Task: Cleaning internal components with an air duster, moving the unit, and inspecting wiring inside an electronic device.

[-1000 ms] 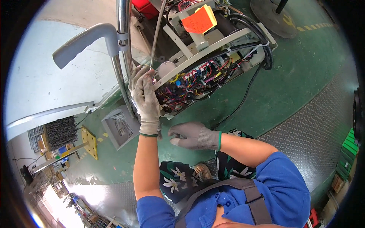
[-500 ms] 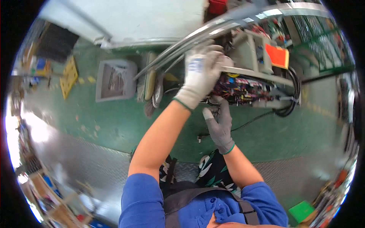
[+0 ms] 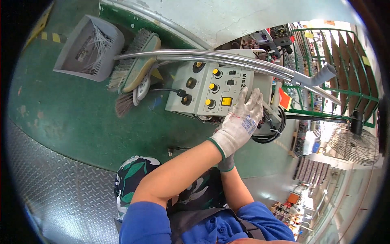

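A light grey welding machine (image 3: 203,89) stands on the floor in front of me, its panel carrying yellow-capped knobs and a yellow switch. Across that panel's near right edge lies my left hand (image 3: 242,122), in a white glove, its fingers stretched out flat and pointing away from me. My right hand (image 3: 226,163), in a grey glove, is mostly hidden behind my left wrist; its fingers and anything in them do not show. A black cable (image 3: 181,93) plugs into a socket on the panel. Beside the left hand hangs a coil of black cable (image 3: 280,132).
Metal poles (image 3: 227,59) cross over the machine. To the left are a broom head (image 3: 144,67) and a grey dustpan (image 3: 67,67). At right stand a green wire rack (image 3: 359,97) and a fan (image 3: 352,144). A plug (image 3: 170,152) lies on the green floor.
The view has swung, and the machine's knobbed panel shows now while its wiring is largely hidden. My left hand has moved rightward across the machine; my right has gone behind the left wrist.
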Demonstrator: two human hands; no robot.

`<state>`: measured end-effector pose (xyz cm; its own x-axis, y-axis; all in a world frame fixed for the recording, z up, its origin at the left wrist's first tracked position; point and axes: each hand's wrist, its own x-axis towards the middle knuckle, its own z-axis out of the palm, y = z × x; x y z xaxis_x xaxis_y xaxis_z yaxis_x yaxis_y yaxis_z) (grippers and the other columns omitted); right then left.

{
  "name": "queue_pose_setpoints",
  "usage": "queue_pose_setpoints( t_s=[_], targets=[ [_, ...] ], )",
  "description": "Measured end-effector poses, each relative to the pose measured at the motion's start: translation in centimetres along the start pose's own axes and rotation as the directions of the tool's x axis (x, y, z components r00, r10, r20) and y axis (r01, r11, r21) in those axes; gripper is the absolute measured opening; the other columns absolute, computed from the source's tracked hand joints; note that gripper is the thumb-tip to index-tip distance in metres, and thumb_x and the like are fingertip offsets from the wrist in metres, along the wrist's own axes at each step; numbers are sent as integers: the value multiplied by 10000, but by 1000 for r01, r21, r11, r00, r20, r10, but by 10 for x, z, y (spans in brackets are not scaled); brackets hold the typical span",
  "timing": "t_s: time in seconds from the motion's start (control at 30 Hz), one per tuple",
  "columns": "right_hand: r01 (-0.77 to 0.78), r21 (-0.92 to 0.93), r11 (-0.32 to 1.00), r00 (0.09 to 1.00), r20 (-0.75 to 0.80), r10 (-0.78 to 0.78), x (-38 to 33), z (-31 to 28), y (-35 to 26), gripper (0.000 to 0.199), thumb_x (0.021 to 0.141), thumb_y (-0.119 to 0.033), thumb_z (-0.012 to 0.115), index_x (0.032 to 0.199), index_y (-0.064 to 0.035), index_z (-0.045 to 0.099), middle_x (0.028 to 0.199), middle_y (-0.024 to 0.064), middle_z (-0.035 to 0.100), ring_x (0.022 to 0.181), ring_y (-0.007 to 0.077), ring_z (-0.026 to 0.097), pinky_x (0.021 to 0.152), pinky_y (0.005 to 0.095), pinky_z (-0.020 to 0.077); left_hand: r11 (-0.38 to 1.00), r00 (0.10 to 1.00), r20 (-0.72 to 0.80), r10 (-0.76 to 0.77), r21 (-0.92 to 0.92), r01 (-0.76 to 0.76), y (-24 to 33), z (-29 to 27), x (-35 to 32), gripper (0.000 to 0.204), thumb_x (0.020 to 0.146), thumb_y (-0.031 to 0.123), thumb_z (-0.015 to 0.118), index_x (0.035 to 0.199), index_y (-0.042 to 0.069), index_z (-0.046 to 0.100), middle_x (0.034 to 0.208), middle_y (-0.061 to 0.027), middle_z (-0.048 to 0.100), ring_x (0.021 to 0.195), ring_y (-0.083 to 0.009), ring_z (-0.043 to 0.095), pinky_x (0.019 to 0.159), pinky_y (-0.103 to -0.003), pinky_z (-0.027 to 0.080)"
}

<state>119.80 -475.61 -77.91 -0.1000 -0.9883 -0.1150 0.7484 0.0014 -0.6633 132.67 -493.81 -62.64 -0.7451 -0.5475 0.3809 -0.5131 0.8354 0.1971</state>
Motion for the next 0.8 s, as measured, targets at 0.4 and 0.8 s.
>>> queue_pose_setpoints(
  t_s=[0.4, 0.8],
  targets=[
    [-403, -827, 391, 686, -556, -469, 102, 138, 22, 230, 1052, -271, 522, 1096, -46, 533, 806, 41, 605, 613, 130, 532, 546, 291, 472, 996, 988, 127, 93, 3, -94, -8, 7, 2, 623, 889, 94, 611, 1486, 70, 434, 1595, -113, 347, 1496, -330, 273, 1165, -655, 204],
    [-431, -826, 364, 695, -561, -450, 108, 136, 20, 201, 1052, -245, 514, 1069, -45, 528, 781, 48, 600, 597, 131, 532, 537, 293, 468, 998, 999, 36, -1, -68, 4, -2, 15, 0, 508, 884, 141, 673, 1370, 151, 528, 1560, -61, 393, 1489, -239, 294, 1217, -577, 158]
  ],
)
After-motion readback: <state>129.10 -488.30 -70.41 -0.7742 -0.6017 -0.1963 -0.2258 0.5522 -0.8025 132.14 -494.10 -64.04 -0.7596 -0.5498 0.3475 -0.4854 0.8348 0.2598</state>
